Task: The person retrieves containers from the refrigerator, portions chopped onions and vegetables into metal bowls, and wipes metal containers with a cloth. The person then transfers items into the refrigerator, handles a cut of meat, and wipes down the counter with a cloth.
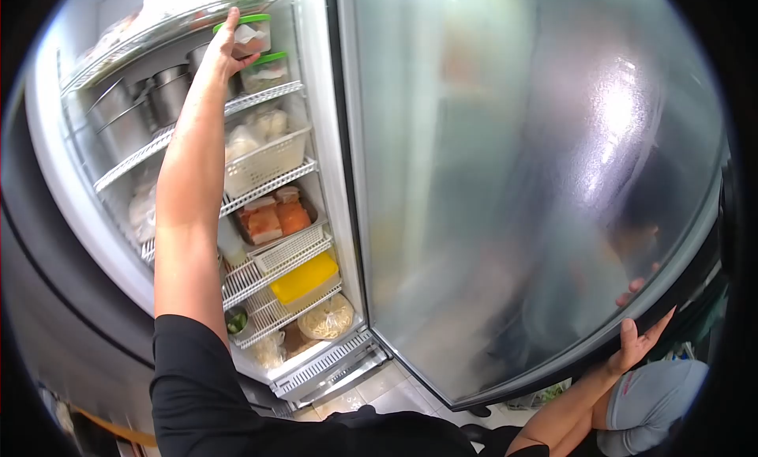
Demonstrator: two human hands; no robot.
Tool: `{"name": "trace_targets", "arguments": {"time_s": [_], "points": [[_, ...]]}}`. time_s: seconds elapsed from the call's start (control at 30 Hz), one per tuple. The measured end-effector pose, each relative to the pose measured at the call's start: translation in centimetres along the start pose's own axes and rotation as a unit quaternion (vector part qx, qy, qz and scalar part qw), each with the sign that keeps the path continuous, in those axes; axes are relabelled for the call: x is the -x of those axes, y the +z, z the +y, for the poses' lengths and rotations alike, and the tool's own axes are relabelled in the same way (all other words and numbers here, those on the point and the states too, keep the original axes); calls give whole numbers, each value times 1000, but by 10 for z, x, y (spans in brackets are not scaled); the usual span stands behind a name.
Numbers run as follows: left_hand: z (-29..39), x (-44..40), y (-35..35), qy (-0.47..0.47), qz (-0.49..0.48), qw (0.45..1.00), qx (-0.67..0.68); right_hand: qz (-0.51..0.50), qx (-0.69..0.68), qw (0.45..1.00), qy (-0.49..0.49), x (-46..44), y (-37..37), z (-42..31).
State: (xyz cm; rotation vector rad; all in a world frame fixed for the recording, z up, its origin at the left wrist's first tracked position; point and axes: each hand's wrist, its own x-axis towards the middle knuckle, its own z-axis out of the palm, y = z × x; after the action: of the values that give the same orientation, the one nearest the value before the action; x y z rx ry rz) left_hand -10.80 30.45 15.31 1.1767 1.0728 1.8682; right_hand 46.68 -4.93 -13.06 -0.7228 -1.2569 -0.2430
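My left hand [228, 48] reaches up into the open fridge and grips the left side of a clear container with a green lid [253, 37], one finger up by the lid and another digit low across its front. Directly beneath it is a second green-lidded container [267, 74]. Metal pots [170, 94] stand to the left on the same shelf, partly behind my forearm. At the lower right, my right hand [641, 345] is at the outer edge of the frosted glass door [474, 188], with its fingers spread and nothing in them.
Lower shelves hold a white basket [264, 158], a tray of orange-pink food [272, 218], a yellow-lidded box [305, 280] and a bag of pale food [326, 318]. Another person's grey sleeve [659, 402] is close beside my right arm. Tiled floor [387, 387] shows below the door.
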Motion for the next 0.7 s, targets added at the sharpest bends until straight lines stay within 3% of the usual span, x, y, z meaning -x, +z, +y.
{"name": "trace_targets", "arguments": {"time_s": [0.1, 0.13, 0.17, 0.23, 0.33, 0.37, 0.4, 0.63, 0.67, 0.7], "points": [[-32, -42, -1, 64, -55, 993, -78, 9, 2, 999, 51, 8, -5, -4], [-37, -49, 2, 43, 27, 967, -251, 14, 4, 998, 60, 9, -9, -3], [-41, -55, 3, 19, 110, 903, -416, 19, 4, 997, 69, 11, -10, -2], [-59, -69, 11, 81, 226, 832, -500, 9, 9, 997, 75, 10, -9, -5], [-71, -85, 11, 71, 250, 837, -482, 27, -27, 996, 79, 11, -2, -4], [-75, -86, 9, 78, 226, 861, -449, 37, -37, 995, 85, 14, -3, -3], [-78, -80, 8, 85, 200, 884, -415, 47, -46, 994, 91, 16, -5, -3], [-66, -25, 13, 109, 210, 907, -348, 64, -49, 991, 104, 29, -16, 5], [-67, -22, 3, 256, 215, 829, -448, 80, -10, 991, 109, 32, -16, 3], [-64, -21, -3, 254, 214, 829, -450, 93, 28, 989, 112, 30, -17, 3]]}}
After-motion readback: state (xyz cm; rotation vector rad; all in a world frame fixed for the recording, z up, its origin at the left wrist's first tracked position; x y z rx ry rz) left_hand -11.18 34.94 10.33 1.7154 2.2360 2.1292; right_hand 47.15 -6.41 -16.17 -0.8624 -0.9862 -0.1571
